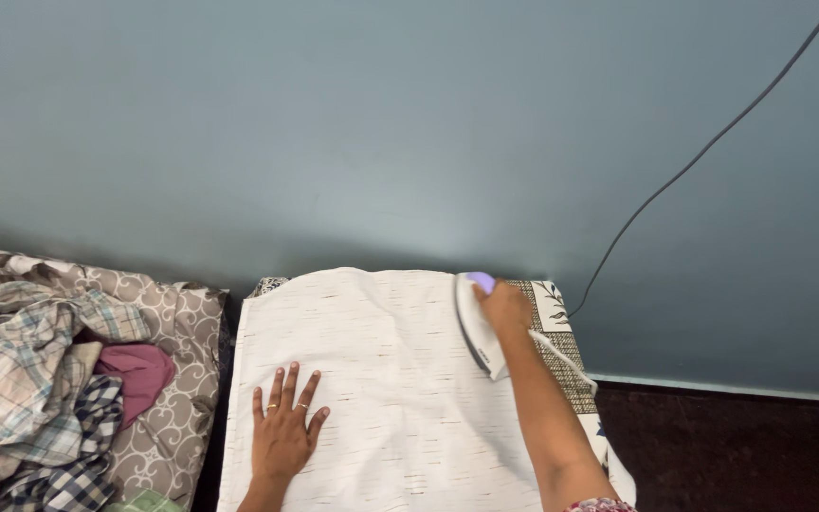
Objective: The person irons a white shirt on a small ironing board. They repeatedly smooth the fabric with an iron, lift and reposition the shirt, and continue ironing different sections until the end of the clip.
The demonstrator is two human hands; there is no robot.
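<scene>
White iron (pixel 476 327) at far right edge of cloth (pixel 381 379), my right hand (pixel 504 308) closed round its handle, left hand (pixel 284 427) open, flat on cloth w/ fingers spread, cloth covers the surface (pixel 561 351), cord (pixel 703 152) up the wall, clothes pile (pixel 40 379) on bed at left.

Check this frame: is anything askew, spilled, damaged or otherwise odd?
Nothing looks damaged or spilled. The white cloth lies flat under the left hand, and the right hand grips the iron at its far right edge. Only the clothes pile on the left is rumpled.
</scene>
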